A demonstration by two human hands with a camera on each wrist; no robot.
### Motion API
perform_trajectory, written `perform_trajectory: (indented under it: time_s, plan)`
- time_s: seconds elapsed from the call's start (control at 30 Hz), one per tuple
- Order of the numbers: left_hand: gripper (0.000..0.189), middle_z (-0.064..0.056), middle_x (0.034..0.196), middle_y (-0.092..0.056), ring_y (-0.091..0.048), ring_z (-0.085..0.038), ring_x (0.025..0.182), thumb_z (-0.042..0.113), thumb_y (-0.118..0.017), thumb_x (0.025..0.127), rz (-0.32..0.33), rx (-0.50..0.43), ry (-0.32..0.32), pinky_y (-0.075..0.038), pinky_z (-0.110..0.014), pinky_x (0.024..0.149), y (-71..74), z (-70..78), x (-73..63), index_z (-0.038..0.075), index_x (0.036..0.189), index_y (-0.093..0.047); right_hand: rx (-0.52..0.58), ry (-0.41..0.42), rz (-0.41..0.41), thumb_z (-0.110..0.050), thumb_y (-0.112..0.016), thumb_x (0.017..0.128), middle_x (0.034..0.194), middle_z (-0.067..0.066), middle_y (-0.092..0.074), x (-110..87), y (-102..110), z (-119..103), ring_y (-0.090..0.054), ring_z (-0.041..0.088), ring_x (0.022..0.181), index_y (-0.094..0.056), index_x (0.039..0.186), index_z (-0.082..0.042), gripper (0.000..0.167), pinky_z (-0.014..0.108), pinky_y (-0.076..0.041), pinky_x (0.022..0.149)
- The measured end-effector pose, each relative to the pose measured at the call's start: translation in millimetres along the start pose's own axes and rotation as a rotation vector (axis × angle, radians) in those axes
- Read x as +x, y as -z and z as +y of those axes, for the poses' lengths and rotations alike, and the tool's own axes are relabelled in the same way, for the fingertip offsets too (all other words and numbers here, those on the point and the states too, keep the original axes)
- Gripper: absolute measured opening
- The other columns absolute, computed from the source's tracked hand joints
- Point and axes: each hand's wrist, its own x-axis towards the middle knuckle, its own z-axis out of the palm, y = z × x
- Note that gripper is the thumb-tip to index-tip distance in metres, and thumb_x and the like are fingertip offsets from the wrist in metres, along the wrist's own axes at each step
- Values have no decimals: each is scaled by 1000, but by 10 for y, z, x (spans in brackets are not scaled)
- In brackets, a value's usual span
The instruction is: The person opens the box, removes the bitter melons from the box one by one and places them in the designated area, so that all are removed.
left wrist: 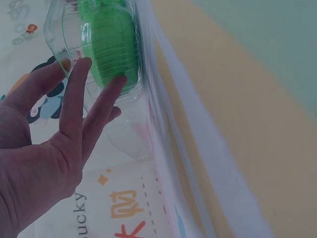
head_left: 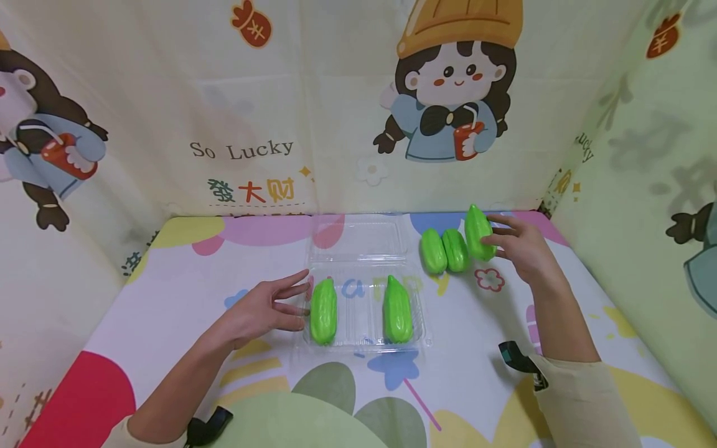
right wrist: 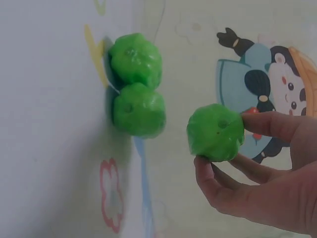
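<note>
In the head view my right hand [head_left: 522, 246] holds a glossy green bitter melon [head_left: 477, 231], plastic-looking and ridged, between thumb and fingertips. The right wrist view shows this bitter melon [right wrist: 216, 132] end-on, raised off the table. Two more bitter melons [head_left: 434, 251] lie side by side just left of it. My left hand [head_left: 267, 310] rests its fairly straight fingers against the left wall of a clear plastic clamshell box [head_left: 358, 344]. Inside the box lie two bitter melons, one along the left side [head_left: 323, 312] and one along the right [head_left: 398, 311].
The box's lid [head_left: 358, 239] lies folded back toward the rear curtain [head_left: 342, 112]. A colourful patterned cloth [head_left: 168, 323] covers the table. Printed curtains also stand along the left and right sides.
</note>
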Motion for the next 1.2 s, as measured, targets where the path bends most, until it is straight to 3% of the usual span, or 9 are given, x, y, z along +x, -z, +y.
perform_trajectory:
  time_s: [0.3,0.7,0.83,0.97,1.2]
  plan:
    - [94,-18,165,-39,-69,-34,122,3,-79,89,-6,-3,-8,-60,-36,89,2,-3,-8,17,166,-27,-41,-27,25,-14,-60,103,166,29,-31,85,27,147,-42,44,146,-30,164,-6,68,12,-50,78]
    - [94,-17,165,-39,-70,-33,121,4,-79,89,-3,1,-6,-60,-36,89,1,3,-4,18,166,-27,-84,-69,1,-15,-59,104,165,29,-32,163,34,288,-41,43,148,-29,164,-5,68,16,-48,85]
    - [94,-16,166,-39,-69,-34,122,5,-79,89,2,9,-1,-59,-36,90,0,9,-5,19,167,-27,-106,-73,-14,-14,-60,103,164,31,-33,171,23,298,-41,45,148,-29,164,-4,69,31,-49,101]
    - [94,-16,166,-39,-69,-35,123,5,-79,89,3,11,0,-60,-37,90,-2,9,0,19,166,-28,-124,-74,-29,-12,-59,103,164,32,-32,183,3,314,-39,47,149,-29,163,-1,68,51,-43,114]
    - [94,-17,166,-38,-69,-36,123,3,-78,89,-2,0,-10,-60,-37,91,6,-13,2,18,166,-28,-120,-77,-45,-10,-60,102,163,34,-31,201,-15,358,-38,49,149,-28,163,1,69,57,-40,117]
